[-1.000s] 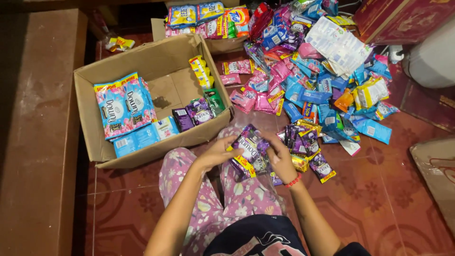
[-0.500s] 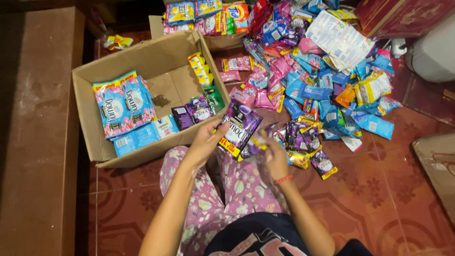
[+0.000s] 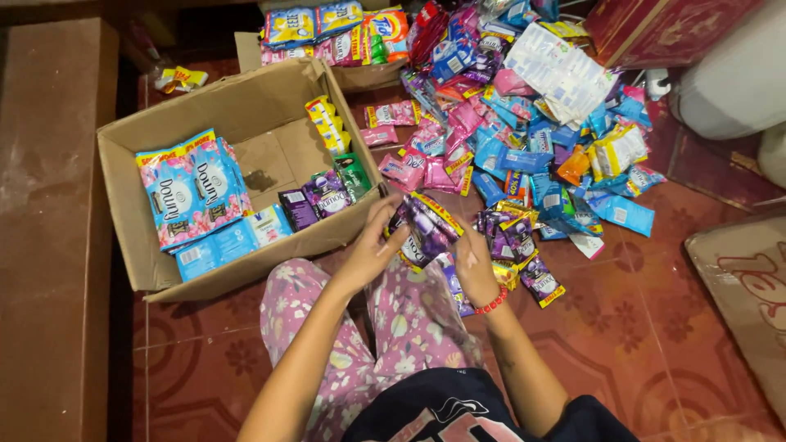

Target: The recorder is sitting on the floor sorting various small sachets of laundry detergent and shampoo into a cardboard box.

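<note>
A red tiled floor (image 3: 639, 327) with a flower pattern fills the lower half of the frame, and the person sits on it in pink flowered trousers (image 3: 401, 327), seen from above. At the centre of the frame the left hand (image 3: 368, 250) is closed around a bundle of purple sachets (image 3: 426, 229), gripping its left end from below with the fingers curled up. The right hand (image 3: 473, 266), with a red bead bracelet (image 3: 492, 304) at the wrist, rests against the bundle's lower right side, its fingers bent; whether it truly grips the bundle or only steadies it cannot be told. The bundle lies tilted between the two hands, just right of the near right corner of an open cardboard box (image 3: 237, 172) (left of centre). Inside the box stand blue and pink packets (image 3: 192, 192) at the left, smaller purple packs (image 3: 323, 196) near the front wall, and yellow sachets (image 3: 326, 123) at the right wall. More purple sachets (image 3: 516, 237) lie loose on the floor just right of the hands, and a large heap of mixed sachets (image 3: 524, 115) spreads across the upper right.
</note>
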